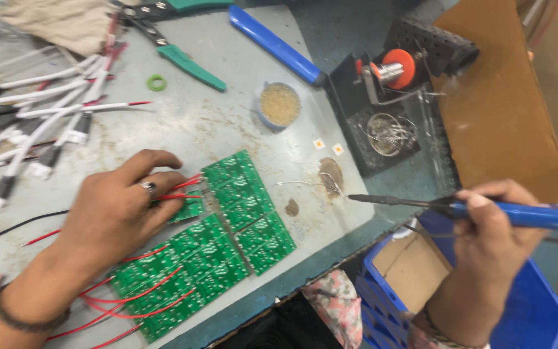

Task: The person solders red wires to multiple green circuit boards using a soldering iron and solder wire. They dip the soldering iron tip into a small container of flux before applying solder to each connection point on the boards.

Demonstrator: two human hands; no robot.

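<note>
Boards, green and joined in two rows, are lying flat on the grey table, running slantwise toward its near edge. Left hand is pressing down on the upper left end of the boards, fingers spread and bent, gripping nothing; a ring is showing on one finger. Red wires are trailing out from under that hand and off the boards' left side. Right hand is clenching the blue handle of a soldering iron, holding it level past the table's right edge, above a blue crate. Its dark tip is pointing left, hanging well apart from the boards. Behind the tip a black stand is sitting, with an orange-collared spring holder and a tangle of wire wool. Nearby a small round tin is resting beside a blue tool handle. White cable bundles are crowding the far left.
</note>
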